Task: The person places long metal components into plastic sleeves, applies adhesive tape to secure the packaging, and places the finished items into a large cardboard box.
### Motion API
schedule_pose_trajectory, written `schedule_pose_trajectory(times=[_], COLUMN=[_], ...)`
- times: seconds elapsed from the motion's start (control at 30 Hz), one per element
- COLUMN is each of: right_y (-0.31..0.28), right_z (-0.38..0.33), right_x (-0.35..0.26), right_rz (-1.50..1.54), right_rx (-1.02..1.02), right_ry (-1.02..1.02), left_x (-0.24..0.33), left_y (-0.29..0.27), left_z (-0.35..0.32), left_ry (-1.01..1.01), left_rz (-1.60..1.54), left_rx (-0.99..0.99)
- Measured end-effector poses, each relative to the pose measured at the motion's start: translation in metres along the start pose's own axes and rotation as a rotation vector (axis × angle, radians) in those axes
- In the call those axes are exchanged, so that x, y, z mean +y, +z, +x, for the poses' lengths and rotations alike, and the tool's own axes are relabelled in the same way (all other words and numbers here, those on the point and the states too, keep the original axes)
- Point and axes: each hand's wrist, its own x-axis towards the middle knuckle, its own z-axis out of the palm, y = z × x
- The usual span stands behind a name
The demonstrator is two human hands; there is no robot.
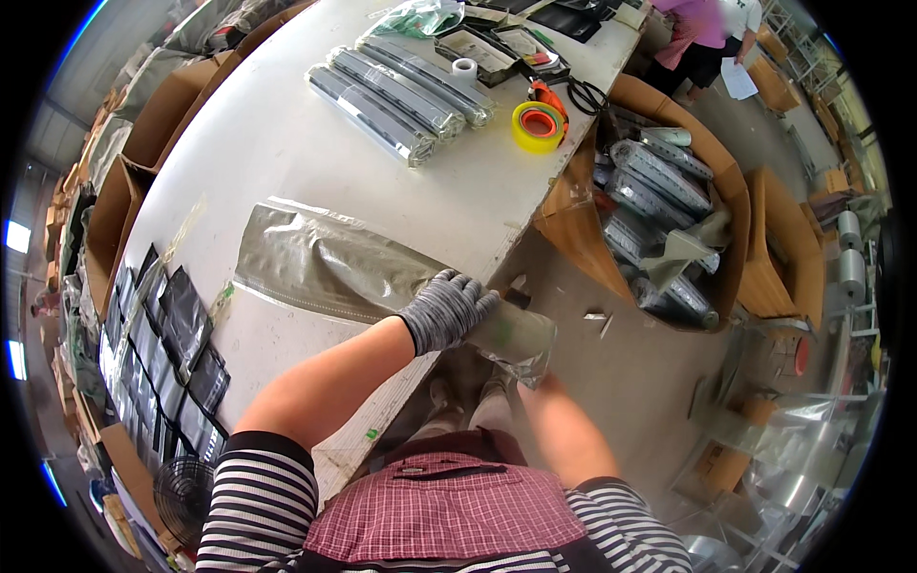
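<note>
At eight o'clock, pale lettering (205, 444) marks flat black plastic packets (183, 323); at two, brown cardboard carton (573, 202). Grey-gloved left hand (449, 310) grips olive-grey plastic sleeve (325, 263); right hand hidden, grip indeterminable.

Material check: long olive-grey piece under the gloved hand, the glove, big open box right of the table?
Long olive-grey piece: probably plastic film, glossy; bright highlights, soft wrinkles, clear-looking edges. Could be layered.
Glove: looks like knitted fabric, matte; mottled grey, fits closely. Fibre unclear.
Open box: likely cardboard, matte brown; bent, creased walls.
</note>
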Motion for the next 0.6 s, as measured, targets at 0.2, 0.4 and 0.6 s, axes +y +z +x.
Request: schedule_pose_trajectory(times=[0.2,0.4,0.6], right_y=[0.133,0.030,-0.125], right_z=[-0.077,-0.132,-0.047], right_x=[0.042,-0.055,-0.053], right_rz=[1.087,1.459,1.823], right_rx=[0.220,-0.165,0.289], right_ry=[0.650,0.755,0.495], left_x=[0.008,0.004,0.007], left_y=[-0.022,-0.028,-0.017], left_z=[0.026,0.028,0.012], left_ry=[-0.085,-0.191,-0.183], left_rz=[-0.013,-0.066,0.007], left_rx=[-0.137,-0.239,-0.112])
